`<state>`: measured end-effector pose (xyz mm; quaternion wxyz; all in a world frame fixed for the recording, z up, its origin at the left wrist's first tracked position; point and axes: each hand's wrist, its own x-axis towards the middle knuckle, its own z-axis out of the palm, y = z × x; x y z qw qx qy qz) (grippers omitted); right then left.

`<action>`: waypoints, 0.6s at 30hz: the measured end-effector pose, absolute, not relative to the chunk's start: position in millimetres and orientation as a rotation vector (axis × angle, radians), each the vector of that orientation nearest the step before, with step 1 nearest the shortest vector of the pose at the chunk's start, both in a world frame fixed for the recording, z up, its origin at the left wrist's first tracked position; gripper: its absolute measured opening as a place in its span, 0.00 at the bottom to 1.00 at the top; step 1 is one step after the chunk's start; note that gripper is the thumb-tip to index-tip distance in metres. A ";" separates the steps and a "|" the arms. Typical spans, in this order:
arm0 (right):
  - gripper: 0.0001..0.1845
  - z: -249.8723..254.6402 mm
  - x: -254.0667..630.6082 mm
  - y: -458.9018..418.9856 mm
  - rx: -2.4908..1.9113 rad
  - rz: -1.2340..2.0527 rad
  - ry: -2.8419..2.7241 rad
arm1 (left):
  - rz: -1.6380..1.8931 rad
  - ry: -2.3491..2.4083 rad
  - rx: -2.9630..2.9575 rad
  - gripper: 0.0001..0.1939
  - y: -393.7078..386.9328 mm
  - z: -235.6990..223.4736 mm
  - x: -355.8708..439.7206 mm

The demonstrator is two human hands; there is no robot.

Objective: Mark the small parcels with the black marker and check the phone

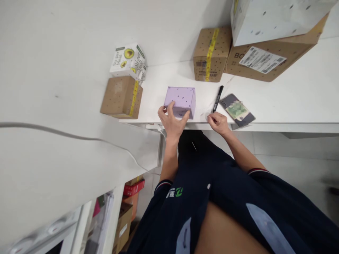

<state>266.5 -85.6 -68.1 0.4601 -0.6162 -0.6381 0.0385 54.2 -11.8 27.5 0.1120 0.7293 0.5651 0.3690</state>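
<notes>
A small purple box point(180, 97) with dark dots stands near the front edge of the white table. My left hand point(172, 121) is at its near side, fingers spread, the fingertips at the top front edge and the thumb by the front face. To the right, my right hand point(218, 123) rests at the table edge with its fingers curled in a pinch. What they hold, if anything, is too small to make out. Just beyond it lies a black marker pen point(218, 98). Beside the pen is a phone point(237, 110) with a green banknote-like print on its back.
At the left stand a taped brown carton point(120, 97) and a white avocado-print box point(128, 60). A taped brown carton point(212, 54), a larger labelled carton point(265, 61) and a white dotted package point(275, 21) are at the back right. A grey cable point(66, 134) crosses the left.
</notes>
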 end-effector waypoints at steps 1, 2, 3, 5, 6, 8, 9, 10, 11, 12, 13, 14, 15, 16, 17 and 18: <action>0.16 -68.6 266.6 -85.6 -1.518 0.099 -1.569 | 1.114 1.659 2.132 0.34 -12.1 26.5 52.8; 0.16 -69.0 266.8 -85.7 -1.516 0.105 -1.566 | 1.151 1.649 2.120 0.33 -12.6 24.2 51.2; 0.16 -69.3 267.1 -86.0 -1.512 0.111 -1.562 | 1.194 1.625 2.101 0.32 -13.3 20.3 49.3; 0.16 -69.7 267.6 -86.5 -1.512 0.123 -1.552 | 1.293 1.541 2.021 0.35 -14.8 7.9 44.8; 0.17 -69.6 267.4 -86.8 -1.519 0.130 -1.545 | 1.330 1.490 1.952 0.37 -15.4 -0.3 42.4; 0.16 -69.1 264.6 -86.5 -1.555 0.162 -1.517 | 1.311 1.395 1.789 0.40 -16.3 -18.2 38.3; 0.16 -68.7 261.6 -85.7 -1.579 0.186 -1.495 | 1.247 1.361 1.720 0.39 -16.6 -26.7 37.0; 0.15 -68.4 257.1 -84.6 -1.603 0.212 -1.476 | 1.176 1.342 1.668 0.38 -17.0 -34.2 36.2; 0.16 -68.1 251.5 -83.0 -1.622 0.237 -1.471 | 1.114 1.334 1.633 0.37 -17.5 -40.0 36.0; 0.18 -67.9 244.7 -81.2 -1.632 0.257 -1.482 | 1.074 1.335 1.612 0.36 -18.2 -44.2 36.4; 0.21 -67.8 237.3 -79.3 -1.632 0.273 -1.505 | 1.057 1.345 1.602 0.34 -19.2 -46.5 37.2; 0.25 -67.7 229.7 -77.6 -1.625 0.289 -1.532 | 1.058 1.362 1.598 0.33 -20.5 -47.3 38.1; 0.28 -67.4 222.6 -76.5 -1.614 0.307 -1.553 | 1.067 1.381 1.601 0.32 -22.1 -46.8 38.9; 0.30 -66.7 216.3 -76.1 -1.604 0.329 -1.558 | 1.073 1.401 1.611 0.31 -24.1 -45.4 39.5; 0.31 -65.6 211.3 -76.4 -1.595 0.353 -1.546 | 1.079 1.419 1.625 0.30 -26.5 -43.3 39.7; 0.32 -63.7 207.8 -77.5 -1.587 0.374 -1.525 | 1.093 1.437 1.634 0.30 -29.1 -40.8 39.6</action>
